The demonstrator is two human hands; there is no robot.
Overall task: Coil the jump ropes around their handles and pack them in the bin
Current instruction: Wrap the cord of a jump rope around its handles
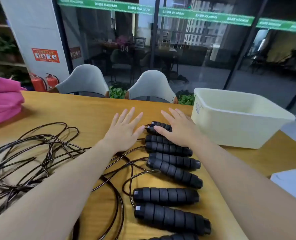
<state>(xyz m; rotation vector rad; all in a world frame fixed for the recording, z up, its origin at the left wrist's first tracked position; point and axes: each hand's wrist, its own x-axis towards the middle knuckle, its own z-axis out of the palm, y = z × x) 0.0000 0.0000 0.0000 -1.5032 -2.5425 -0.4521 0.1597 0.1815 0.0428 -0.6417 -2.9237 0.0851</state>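
head view: only one camera here, looking down over both forearms onto a wooden table [78, 111].
left hand: the left hand [124, 130] is flat and spread, fingers straight, palm down just left of the far handles. Holding nothing; can't tell if it's touching the wood or hovering.
right hand: the right hand [178, 129] is also open, fingers relaxed, lying over the farthest handle [158, 126]. No curl round it that I can see, so more a reach than a grip I'd say.
handles: black ribbed handles [168, 194] lined up near to far in the middle, cord ends pointing left. Probably laid out like that so each pair is easy to grab.
cords: the cords [31, 153] trail off left into one loose tangled heap, nothing coiled yet.
bin: pale plastic bin [239, 132] sits far right, just beside the right hand, looks empty, so handy for dropping bundles in.
progress: looks like the very start to me.
other stuff: pink cloth [3, 99] far left, two grey chairs [84, 80] behind the table.
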